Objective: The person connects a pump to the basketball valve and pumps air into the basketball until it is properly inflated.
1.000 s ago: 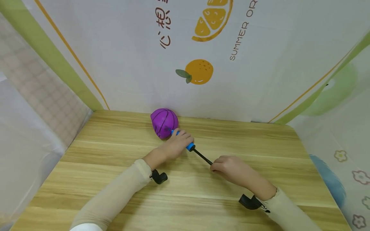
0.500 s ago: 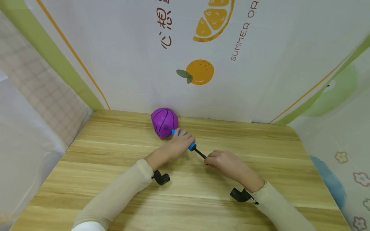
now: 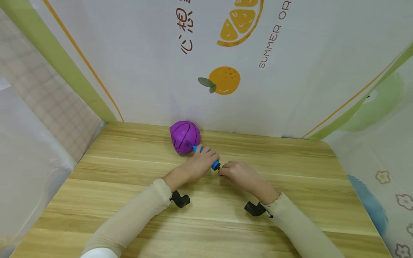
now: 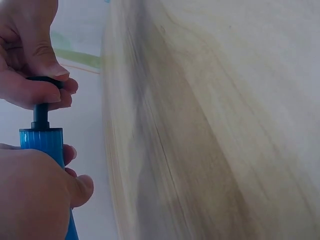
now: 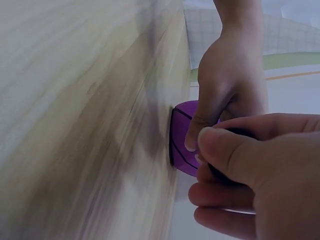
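Pointing up-left at purple ball (image 3: 185,137) along a diagonal long axis: blue pump (image 3: 216,165), clasped from above by left hand (image 3: 200,162), pinched at black handle (image 4: 44,79) by right hand (image 3: 241,175).

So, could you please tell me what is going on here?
A person is handling a small blue pump by a purple ball on the table. The left hand grips its body, while the right hand holds the black handle, with only a short bit of rod showing. The ball isn't fully round; I can't tell whether the pump is plugged in.
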`<action>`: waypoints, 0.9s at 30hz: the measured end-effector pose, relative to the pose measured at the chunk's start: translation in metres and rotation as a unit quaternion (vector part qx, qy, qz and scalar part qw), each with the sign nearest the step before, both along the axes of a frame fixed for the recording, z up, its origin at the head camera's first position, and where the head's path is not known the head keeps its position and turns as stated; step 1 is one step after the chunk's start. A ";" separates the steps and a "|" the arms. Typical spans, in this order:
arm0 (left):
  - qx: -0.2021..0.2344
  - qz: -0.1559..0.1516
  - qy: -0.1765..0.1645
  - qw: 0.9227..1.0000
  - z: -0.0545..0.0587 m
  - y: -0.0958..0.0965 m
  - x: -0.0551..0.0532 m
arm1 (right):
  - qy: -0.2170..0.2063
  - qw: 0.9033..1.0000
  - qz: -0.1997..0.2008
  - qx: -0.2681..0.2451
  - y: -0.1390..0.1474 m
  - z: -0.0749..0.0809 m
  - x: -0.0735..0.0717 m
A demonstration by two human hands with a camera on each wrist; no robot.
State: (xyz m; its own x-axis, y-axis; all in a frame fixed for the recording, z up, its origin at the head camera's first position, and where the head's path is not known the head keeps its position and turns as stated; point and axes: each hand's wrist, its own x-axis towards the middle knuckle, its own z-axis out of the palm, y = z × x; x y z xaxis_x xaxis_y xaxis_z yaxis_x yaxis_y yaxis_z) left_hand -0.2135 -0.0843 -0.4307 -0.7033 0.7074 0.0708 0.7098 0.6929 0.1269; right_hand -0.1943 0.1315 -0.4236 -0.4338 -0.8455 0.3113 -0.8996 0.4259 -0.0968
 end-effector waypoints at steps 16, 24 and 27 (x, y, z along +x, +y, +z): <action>0.002 -0.014 0.017 1.000 -0.002 -0.006 -0.006 | 0.018 1.000 0.004 0.015 0.021 0.002 0.019; 0.004 0.004 -0.001 1.000 0.000 -0.007 -0.008 | 0.021 0.999 0.017 -0.020 0.047 0.010 0.038; 0.000 0.012 -0.004 1.000 -0.001 -0.007 -0.007 | 0.020 0.999 0.018 -0.027 0.051 0.010 0.041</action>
State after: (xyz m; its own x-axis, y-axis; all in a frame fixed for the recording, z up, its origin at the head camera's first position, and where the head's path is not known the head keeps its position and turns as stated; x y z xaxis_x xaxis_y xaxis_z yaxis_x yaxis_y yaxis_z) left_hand -0.2206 -0.0914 -0.4320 -0.7202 0.6907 0.0657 0.6923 0.7092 0.1331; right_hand -0.1536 0.1826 -0.4136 -0.3905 -0.8414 0.3734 -0.9175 0.3891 -0.0828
